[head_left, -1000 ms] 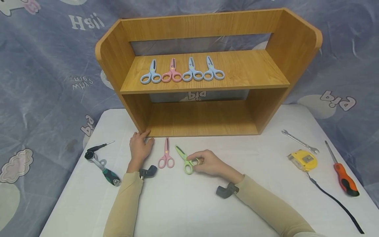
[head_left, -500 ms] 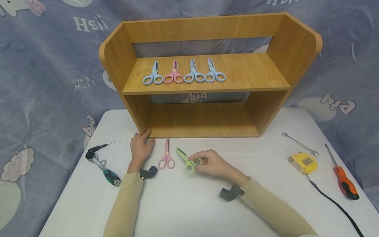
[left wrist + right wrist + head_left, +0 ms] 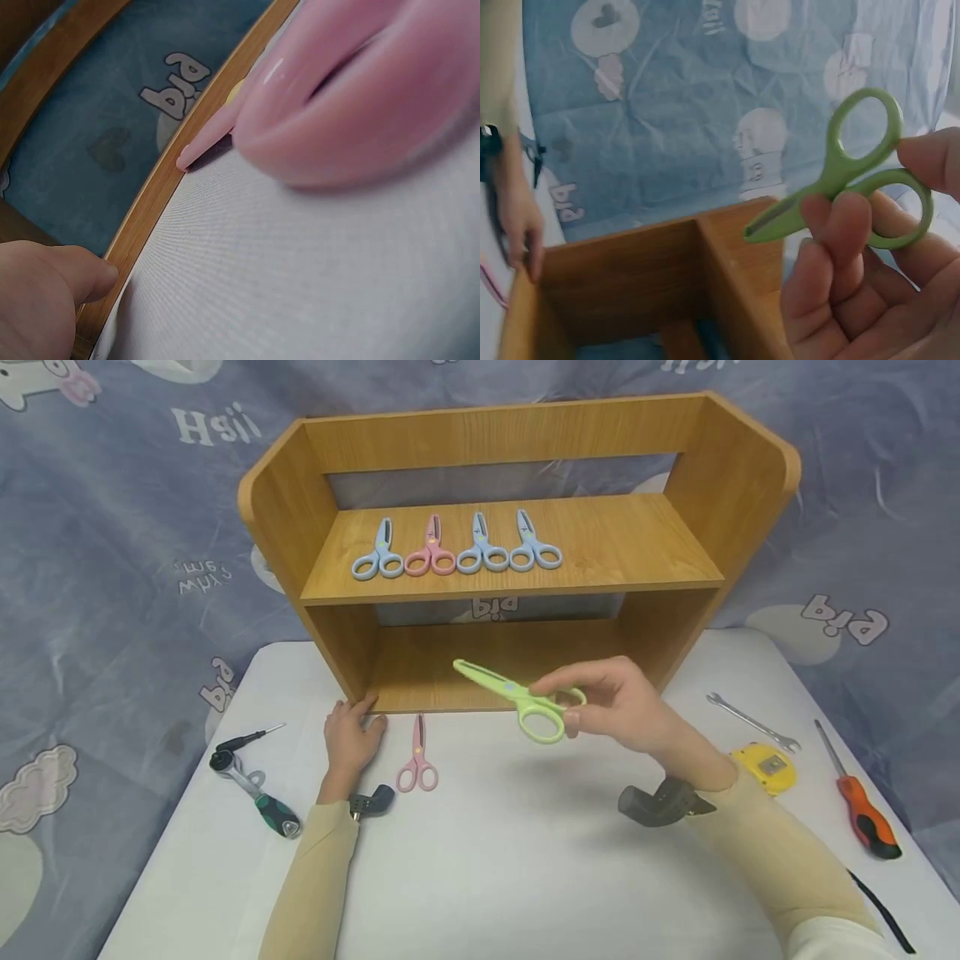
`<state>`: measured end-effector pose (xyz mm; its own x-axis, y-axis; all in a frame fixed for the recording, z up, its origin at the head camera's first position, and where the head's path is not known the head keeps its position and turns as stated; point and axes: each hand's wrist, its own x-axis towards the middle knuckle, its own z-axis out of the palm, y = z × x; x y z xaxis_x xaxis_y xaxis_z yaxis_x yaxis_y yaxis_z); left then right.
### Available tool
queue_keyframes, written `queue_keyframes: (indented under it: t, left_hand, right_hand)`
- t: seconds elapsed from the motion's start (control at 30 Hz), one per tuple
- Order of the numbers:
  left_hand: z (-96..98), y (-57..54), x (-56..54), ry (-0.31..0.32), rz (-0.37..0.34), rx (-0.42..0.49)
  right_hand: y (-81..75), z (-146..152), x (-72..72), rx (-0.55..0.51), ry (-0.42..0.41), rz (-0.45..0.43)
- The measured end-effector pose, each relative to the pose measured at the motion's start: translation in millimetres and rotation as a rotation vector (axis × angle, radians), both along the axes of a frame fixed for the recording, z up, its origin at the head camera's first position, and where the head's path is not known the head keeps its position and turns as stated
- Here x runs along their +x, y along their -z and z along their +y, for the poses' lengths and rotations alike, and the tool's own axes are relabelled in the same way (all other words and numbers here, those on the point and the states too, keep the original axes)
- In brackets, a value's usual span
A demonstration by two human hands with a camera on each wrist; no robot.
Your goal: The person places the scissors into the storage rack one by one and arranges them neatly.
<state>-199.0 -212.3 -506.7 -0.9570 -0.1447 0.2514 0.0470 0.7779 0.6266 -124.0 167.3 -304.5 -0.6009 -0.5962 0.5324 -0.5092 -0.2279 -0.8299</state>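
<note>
Green scissors are up in the air before the shelf's lower level, pinched at the handles by my right hand. Their blades point to the left and away. The right wrist view shows the scissors with thumb and fingers at the two loops. My left hand rests at the shelf's front left bottom corner, its fingers against the wood edge. Beside it, pink scissors lie on the table, tips toward the shelf. On the upper board lie blue scissors, pink scissors and two more blue pairs in a row.
The wooden shelf stands at the back of the white table. At left lie a small screwdriver and a green-handled ratchet. At right are a wrench, a yellow tape measure and an orange screwdriver.
My right hand has lifted the green scissors off the table, up and to the right toward the shelf. My left hand stays at the shelf corner.
</note>
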Motion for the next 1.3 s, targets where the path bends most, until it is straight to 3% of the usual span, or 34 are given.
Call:
queue_keyframes:
  t: [0.1, 0.17, 0.27, 0.37, 0.5, 0.6, 0.7, 0.8, 0.93, 1.1, 1.3]
  left_hand:
    - [-0.1, -1.3, 0.6, 0.003, -0.011, 0.000]
    - [0.1, -2.3, 1.2, 0.004, -0.020, 0.001]
    - [0.7, -3.8, 1.6, 0.003, -0.029, -0.001]
    - [2.1, -4.3, 1.1, 0.005, -0.027, -0.002]
    - [1.0, -4.3, -0.1, 0.010, 0.003, -0.013]
    - [-1.8, -2.9, -0.4, 0.012, 0.018, -0.019]
    - [-2.3, -0.9, 0.2, 0.013, 0.019, -0.010]
    - [-0.6, 0.1, 1.0, 0.014, 0.026, 0.003]
    - [0.4, 1.9, 2.1, 0.018, 0.008, 0.006]
    - [0.9, 1.5, 0.7, 0.014, -0.004, -0.007]
    - [-0.2, -0.2, 0.4, -0.001, 0.004, -0.011]
  right_hand:
    - [-27.9, 6, -0.6, -0.035, 0.074, 0.078]
    - [-43.0, 12, -2.5, -0.041, 0.149, 0.082]
    - [-58.2, 21, -11.7, -0.065, 0.279, 0.061]
    - [-65.0, 33, -30.9, -0.085, 0.421, 0.083]
    - [-70.2, 45, -61.8, 0.046, 0.680, 0.149]
    - [-75.3, 50, -81.1, 0.203, 0.823, 0.130]
    - [-78.8, 52, -97.2, 0.321, 0.854, 0.091]
    - [-78.7, 56, -108.7, 0.417, 0.820, 0.046]
    - [-69.2, 58, -116.8, 0.448, 0.789, -0.003]
    - [-62.2, 56, -118.4, 0.492, 0.875, 0.103]
    - [-64.9, 48, -119.6, 0.703, 0.883, 0.123]
